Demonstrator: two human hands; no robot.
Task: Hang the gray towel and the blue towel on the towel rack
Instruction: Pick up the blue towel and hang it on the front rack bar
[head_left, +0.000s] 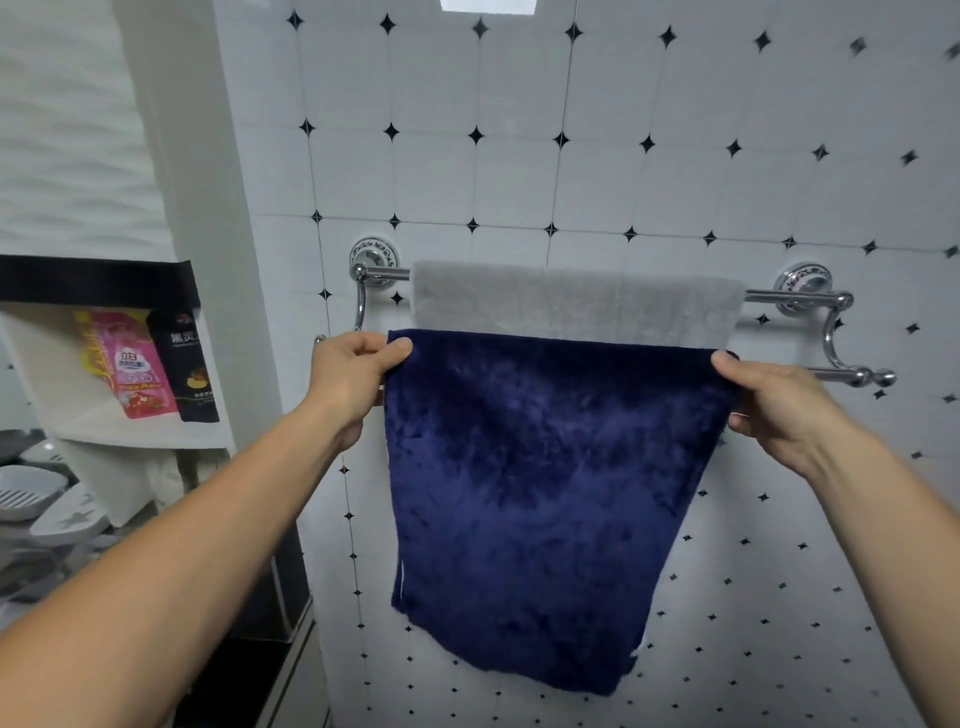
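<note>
A chrome two-bar towel rack (810, 299) is fixed to the tiled wall. The gray towel (571, 306) is draped over its rear bar. In front of it hangs the blue towel (535, 493), stretched flat at the height of the front bar. My left hand (353, 374) pinches the blue towel's upper left corner. My right hand (769, 400) grips its upper right corner. The front bar is mostly hidden behind the blue towel and my hands; only its right end (862, 375) shows.
To the left stands a white shelf unit (130, 431) holding a pink packet (130, 364) and a black packet (189, 369). Gray plastic items (41, 509) lie lower left. A white wall corner (208, 260) juts out beside the rack.
</note>
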